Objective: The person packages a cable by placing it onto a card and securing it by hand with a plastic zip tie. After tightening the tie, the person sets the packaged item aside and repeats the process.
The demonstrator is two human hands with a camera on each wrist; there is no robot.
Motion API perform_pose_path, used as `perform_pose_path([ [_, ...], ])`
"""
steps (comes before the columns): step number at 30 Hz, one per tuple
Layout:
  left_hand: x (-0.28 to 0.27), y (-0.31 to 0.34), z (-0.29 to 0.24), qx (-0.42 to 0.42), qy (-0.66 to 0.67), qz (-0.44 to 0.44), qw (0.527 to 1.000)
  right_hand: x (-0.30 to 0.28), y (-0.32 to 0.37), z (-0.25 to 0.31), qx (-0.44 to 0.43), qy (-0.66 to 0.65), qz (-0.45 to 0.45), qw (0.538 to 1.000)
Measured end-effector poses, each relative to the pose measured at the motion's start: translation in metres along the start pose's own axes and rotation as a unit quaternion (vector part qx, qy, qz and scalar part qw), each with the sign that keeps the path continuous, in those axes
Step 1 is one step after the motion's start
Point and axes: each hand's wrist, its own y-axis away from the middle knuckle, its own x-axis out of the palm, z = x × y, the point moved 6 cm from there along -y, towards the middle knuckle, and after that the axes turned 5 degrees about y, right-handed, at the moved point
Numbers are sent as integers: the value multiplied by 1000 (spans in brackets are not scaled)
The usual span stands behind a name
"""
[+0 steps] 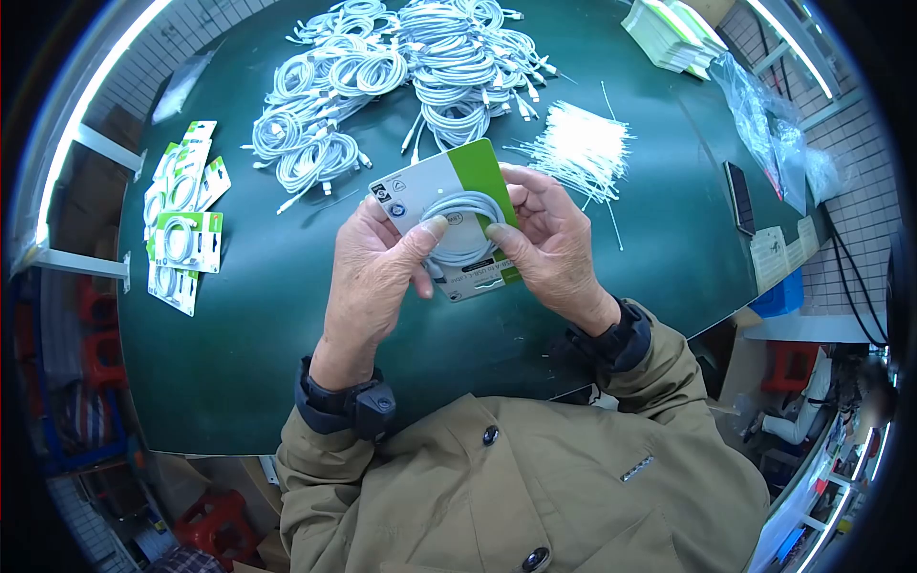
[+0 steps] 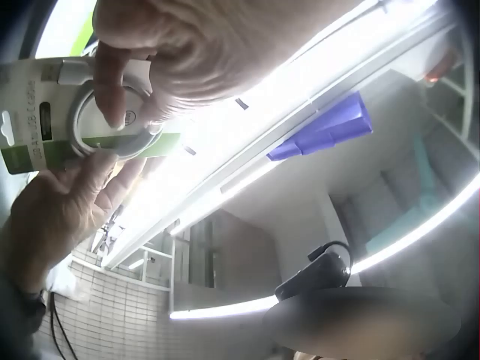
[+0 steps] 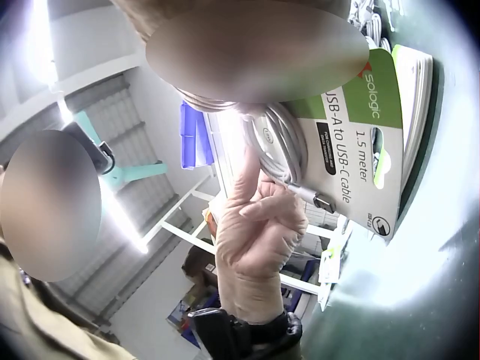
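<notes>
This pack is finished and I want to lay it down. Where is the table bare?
Bare green table lies between the finished packs and the left hand holding the cable pack. There is more between the white ties and the dark flat device. The far side is crowded with coiled cables.

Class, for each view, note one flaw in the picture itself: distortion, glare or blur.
Head view: fisheye curves the table edge and blackens the corners, yet the card is sharp. Left wrist view: the lights glare white; a blurred patch sits bottom right. Right wrist view: two blurred ovals, though the card's print reads clearly.
</notes>
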Motion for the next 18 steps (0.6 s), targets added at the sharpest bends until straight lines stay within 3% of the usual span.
perform_pose_path([
  [4, 9, 0, 2, -5, 75, -3, 997, 0, 1, -1, 23, 9, -9, 1000],
  [7, 11, -2, 6, 16, 64, -19, 998, -2, 0, 14, -48, 216, -62, 973],
  [10, 15, -2, 7, 34, 31, -11, 999, -2, -3, 23, -198, 359, -85, 908],
  [13, 17, -2, 10, 27, -8, -9, 1000, 0, -2, 35, -245, 426, -126, 862],
  [16, 22, 0, 13, 25, -9, -11, 1000, -1, -3, 35, -293, 485, -95, 818],
  [18, 20, 0, 12, 21, -8, -13, 1000, -4, -6, 33, -278, 455, -96, 841],
])
